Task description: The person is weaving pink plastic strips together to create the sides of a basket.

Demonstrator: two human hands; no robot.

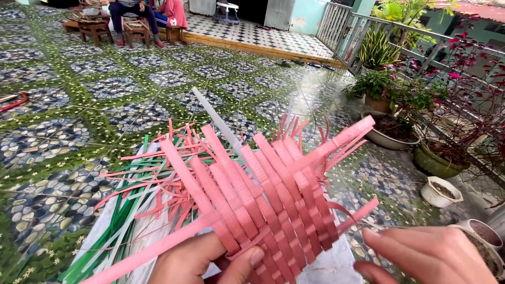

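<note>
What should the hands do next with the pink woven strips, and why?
Probably the right hand should take the loose pink strip end poking out beside it and tuck it in. The left hand already pinches the pink woven panel at its lower edge, while the right hand is open and apart from it.

Open tiled floor (105, 79) fills upper left and centre, free to pass. Loose pink and green strips (142, 184) clutter lower left. Woven pink panel (268, 200) blocks centre bottom. Potted plants (410, 105) and railing (368, 31) crowd the right edge; seated people on stools (139, 18) top left.
</note>
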